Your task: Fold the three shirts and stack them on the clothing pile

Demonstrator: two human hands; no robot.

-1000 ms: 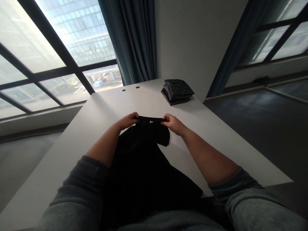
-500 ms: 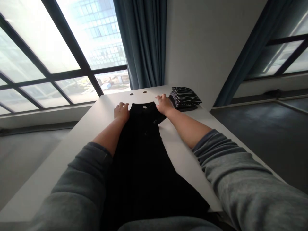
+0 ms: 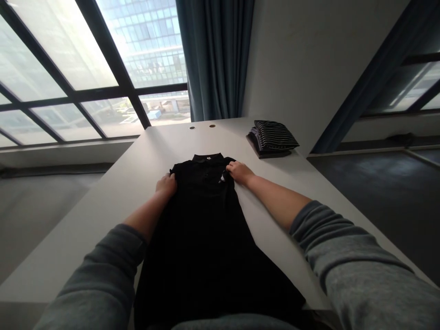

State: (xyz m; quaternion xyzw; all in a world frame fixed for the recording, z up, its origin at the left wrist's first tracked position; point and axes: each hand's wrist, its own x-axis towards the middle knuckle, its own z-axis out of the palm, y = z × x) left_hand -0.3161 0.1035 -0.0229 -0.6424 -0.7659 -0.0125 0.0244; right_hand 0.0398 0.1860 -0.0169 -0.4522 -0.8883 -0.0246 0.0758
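Note:
A black collared shirt (image 3: 206, 220) lies lengthwise on the white table (image 3: 120, 183), with its collar at the far end and its hem hanging over the near edge. My left hand (image 3: 167, 184) rests at the shirt's left shoulder, fingers curled into the fabric edge. At the right shoulder my right hand (image 3: 239, 172) has its fingers bent onto a folded-in bit of cloth beside a small white label. Both forearms are bare, with grey sleeves pushed up.
A folded pile of dark clothes with a striped piece on top (image 3: 273, 136) sits at the far right of the table. Two small round holes (image 3: 202, 126) mark the far edge. Large windows and blue curtains stand behind; dark floor lies to the right.
My hands stretched the shirt out toward the far end, then drew back a little. The shirt now lies flat with its collar showing, and my hands sit at its shoulders.

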